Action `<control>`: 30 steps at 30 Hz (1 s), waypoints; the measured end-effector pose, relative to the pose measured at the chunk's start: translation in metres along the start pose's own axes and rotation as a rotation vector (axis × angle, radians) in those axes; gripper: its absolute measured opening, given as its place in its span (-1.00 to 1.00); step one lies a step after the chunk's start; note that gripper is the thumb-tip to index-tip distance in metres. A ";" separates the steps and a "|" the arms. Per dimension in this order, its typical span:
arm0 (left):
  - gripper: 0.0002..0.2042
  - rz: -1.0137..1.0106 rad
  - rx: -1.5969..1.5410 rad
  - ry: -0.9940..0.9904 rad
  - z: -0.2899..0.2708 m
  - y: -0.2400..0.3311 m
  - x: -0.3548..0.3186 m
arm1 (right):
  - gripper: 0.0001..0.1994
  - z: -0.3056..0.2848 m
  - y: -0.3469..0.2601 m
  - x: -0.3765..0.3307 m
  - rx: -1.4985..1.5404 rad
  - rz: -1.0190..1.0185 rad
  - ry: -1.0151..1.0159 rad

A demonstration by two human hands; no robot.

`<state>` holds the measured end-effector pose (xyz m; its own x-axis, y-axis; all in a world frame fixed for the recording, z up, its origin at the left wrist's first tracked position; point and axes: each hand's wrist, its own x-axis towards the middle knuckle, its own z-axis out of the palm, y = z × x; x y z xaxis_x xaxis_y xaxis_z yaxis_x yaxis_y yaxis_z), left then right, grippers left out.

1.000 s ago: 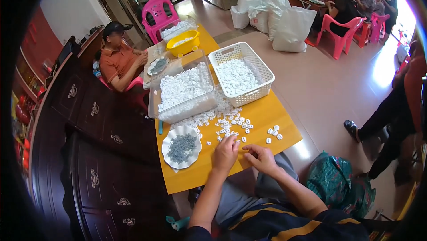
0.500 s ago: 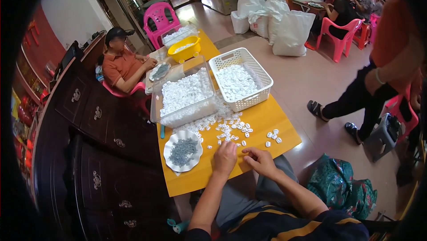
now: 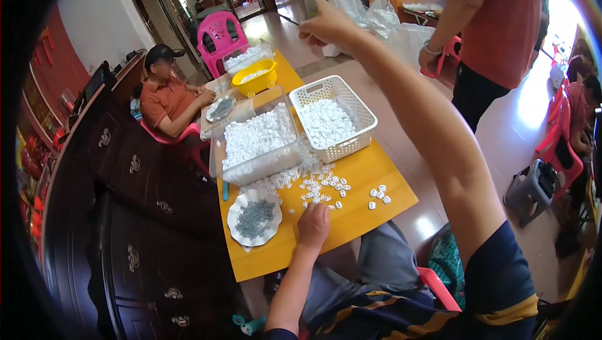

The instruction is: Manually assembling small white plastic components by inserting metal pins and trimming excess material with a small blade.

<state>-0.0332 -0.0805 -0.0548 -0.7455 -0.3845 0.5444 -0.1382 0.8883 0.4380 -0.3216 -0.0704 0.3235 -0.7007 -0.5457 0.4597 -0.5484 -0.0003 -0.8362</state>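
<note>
My left hand (image 3: pixel 313 224) rests at the near edge of the yellow table, its fingers curled closed; whatever they hold, if anything, is hidden. Just beyond it lie several loose small white plastic pieces with dark slots (image 3: pixel 339 184). My right hand (image 3: pixel 331 25) is raised high with the arm stretched forward, fingers partly bent and apart, and nothing shows in it. Left of my left hand is a white wavy-rimmed plate (image 3: pixel 271 238) of small grey parts (image 3: pixel 254 217). A clear bin (image 3: pixel 262 167) and a white perforated basket (image 3: pixel 345 150), both full of white pieces, stand farther back.
A seated person in an orange shirt (image 3: pixel 164 103) works at the table's left side. Another person in an orange-red shirt (image 3: pixel 501 29) stands at right. A yellow basin (image 3: pixel 266 79), pink chair (image 3: pixel 221 32), white sacks (image 3: pixel 407 42) and dark cabinet (image 3: pixel 81 196) surround the table.
My right hand has left the table's near edge and risen far up and forward. My left hand stays near the same spot. The standing person at right has moved left and farther away.
</note>
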 end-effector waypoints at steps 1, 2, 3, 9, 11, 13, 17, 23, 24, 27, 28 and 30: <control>-0.92 0.000 -0.002 0.004 0.000 0.000 -0.001 | -0.52 0.000 -0.003 0.014 -0.003 -0.003 -0.001; -0.92 -0.006 -0.001 0.020 -0.001 0.000 -0.001 | -0.69 0.002 -0.005 0.024 -0.078 0.011 -0.026; -0.91 -0.011 -0.001 0.036 -0.001 0.000 -0.002 | -0.81 0.004 -0.005 0.032 -0.154 0.025 -0.049; -0.93 -0.026 0.000 0.031 0.002 -0.004 -0.003 | -0.83 0.018 -0.004 0.046 -0.287 0.089 -0.061; -0.93 -0.021 -0.019 0.038 0.001 -0.002 -0.002 | -0.83 0.020 -0.005 0.049 -0.340 0.096 -0.053; -0.93 -0.018 -0.038 0.047 0.000 -0.002 -0.002 | -0.81 0.024 -0.009 0.052 -0.377 0.125 -0.092; -0.90 -0.022 -0.066 0.020 0.000 -0.003 -0.001 | -0.80 0.028 -0.012 0.055 -0.553 0.140 -0.089; -0.90 -0.034 -0.066 -0.019 -0.006 -0.003 -0.001 | -0.79 0.035 -0.019 0.053 -0.553 0.143 -0.066; -0.90 -0.033 -0.070 -0.027 -0.005 -0.005 -0.002 | -0.80 0.037 -0.022 0.054 -0.587 0.126 -0.076; -0.90 -0.046 -0.097 0.001 -0.009 -0.001 -0.003 | -0.82 0.043 -0.026 0.048 -0.609 0.112 -0.064; -0.90 -0.047 -0.097 -0.001 -0.009 -0.001 -0.004 | -0.83 0.045 -0.029 0.045 -0.593 0.108 -0.041; -0.90 -0.016 -0.071 -0.036 -0.005 0.002 0.000 | -0.85 0.034 -0.013 0.060 -0.586 0.087 -0.009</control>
<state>-0.0302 -0.0796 -0.0505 -0.7667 -0.3882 0.5114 -0.1045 0.8613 0.4972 -0.3413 -0.1321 0.3514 -0.7517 -0.5301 0.3923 -0.6517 0.5059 -0.5651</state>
